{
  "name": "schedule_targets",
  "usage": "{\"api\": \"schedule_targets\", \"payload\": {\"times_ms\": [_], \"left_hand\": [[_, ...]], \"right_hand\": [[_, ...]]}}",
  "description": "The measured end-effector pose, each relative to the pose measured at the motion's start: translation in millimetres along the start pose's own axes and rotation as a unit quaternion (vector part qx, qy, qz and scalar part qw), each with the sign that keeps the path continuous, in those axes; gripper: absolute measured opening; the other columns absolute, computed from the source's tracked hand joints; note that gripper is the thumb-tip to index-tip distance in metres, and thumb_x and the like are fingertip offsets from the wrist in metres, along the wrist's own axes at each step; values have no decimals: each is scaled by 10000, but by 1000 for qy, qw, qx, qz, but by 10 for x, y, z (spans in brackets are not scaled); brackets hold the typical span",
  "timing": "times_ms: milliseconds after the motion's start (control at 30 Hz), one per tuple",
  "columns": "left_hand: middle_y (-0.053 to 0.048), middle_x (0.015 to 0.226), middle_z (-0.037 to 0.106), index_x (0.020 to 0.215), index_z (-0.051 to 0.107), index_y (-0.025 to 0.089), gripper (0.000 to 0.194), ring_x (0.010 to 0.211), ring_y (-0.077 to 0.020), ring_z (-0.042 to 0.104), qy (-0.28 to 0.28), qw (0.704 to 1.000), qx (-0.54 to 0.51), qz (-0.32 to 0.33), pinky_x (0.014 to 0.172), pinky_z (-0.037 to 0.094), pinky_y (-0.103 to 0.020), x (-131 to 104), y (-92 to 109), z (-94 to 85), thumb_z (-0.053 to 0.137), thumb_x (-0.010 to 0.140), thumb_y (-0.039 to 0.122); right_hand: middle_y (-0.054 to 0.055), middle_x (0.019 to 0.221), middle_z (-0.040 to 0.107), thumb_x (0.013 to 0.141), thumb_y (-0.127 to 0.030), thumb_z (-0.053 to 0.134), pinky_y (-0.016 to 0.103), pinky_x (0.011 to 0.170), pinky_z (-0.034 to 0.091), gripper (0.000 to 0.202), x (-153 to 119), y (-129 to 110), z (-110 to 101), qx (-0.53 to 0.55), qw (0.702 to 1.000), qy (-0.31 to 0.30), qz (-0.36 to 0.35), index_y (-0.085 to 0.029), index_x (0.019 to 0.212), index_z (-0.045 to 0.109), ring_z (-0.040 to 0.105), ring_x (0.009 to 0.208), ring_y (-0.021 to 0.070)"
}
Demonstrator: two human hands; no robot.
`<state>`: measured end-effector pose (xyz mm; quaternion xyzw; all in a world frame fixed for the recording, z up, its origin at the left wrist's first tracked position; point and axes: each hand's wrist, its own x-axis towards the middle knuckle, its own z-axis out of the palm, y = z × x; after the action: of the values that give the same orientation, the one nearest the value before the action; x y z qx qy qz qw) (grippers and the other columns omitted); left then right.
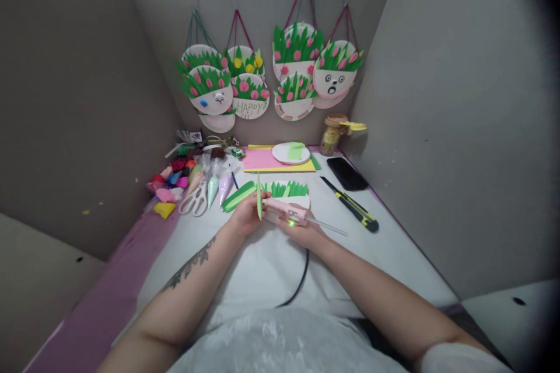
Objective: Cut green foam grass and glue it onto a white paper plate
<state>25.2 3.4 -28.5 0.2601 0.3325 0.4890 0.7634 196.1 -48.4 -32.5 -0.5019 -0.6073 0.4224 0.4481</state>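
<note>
My left hand (247,214) pinches a narrow light green paper leaf (259,201), held upright. In my right hand (305,234) is a pink glue gun (286,211) with a green light lit; a clear glue stick (335,228) sticks out of its back. The gun's nozzle points left and is close to the leaf; whether they touch I cannot tell. Just beyond my hands lies a white paper plate piece (301,201) edged with green paper grass (289,189). More green paper leaves (238,197) lie in a pile left of it.
White scissors (195,201), piping bags (213,185) and colourful bundles (168,193) lie at the left. A utility knife (350,204), black phone (347,173) and jar (331,135) are at the right. Coloured paper (262,160) lies behind. Decorated plates (249,106) hang on the back wall.
</note>
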Motion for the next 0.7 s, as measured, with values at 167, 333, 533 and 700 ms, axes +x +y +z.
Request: {"api": "schedule_targets", "payload": {"times_ms": [167, 333, 533, 700], "left_hand": [[-32, 761, 632, 718, 619, 131, 97, 493, -60, 490, 0, 1000, 7, 5, 389, 320, -172, -14, 11, 4, 681, 671, 75], [-29, 700, 609, 722, 641, 125, 64, 487, -68, 485, -5, 1000, 17, 15, 394, 322, -179, -10, 6, -13, 697, 692, 114], [-30, 734, 635, 743, 647, 134, 87, 485, -72, 489, -3, 999, 28, 32, 404, 336, -201, 24, -18, -56, 714, 688, 138], [3, 646, 589, 762, 630, 140, 117, 452, -72, 457, -6, 999, 23, 33, 417, 333, -214, 32, -10, -77, 718, 693, 175]], "right_hand": [[-35, 613, 567, 694, -313, 677, 214, 472, 374, 121, 18, 42, 9, -17, 999, -8, -35, -206, 708, 623, 503, 560, 122], [-27, 638, 579, 698, -330, 678, 243, 501, 384, 148, 0, 42, -2, -12, 999, -31, -7, -200, 759, 640, 495, 554, 126], [-24, 636, 590, 680, -298, 687, 236, 495, 378, 121, -18, 25, -7, -4, 999, -39, -22, -195, 724, 641, 498, 559, 123], [-28, 622, 586, 684, -283, 680, 226, 480, 384, 90, -31, 11, -15, -17, 998, -39, -39, -208, 694, 632, 499, 551, 122]]}}
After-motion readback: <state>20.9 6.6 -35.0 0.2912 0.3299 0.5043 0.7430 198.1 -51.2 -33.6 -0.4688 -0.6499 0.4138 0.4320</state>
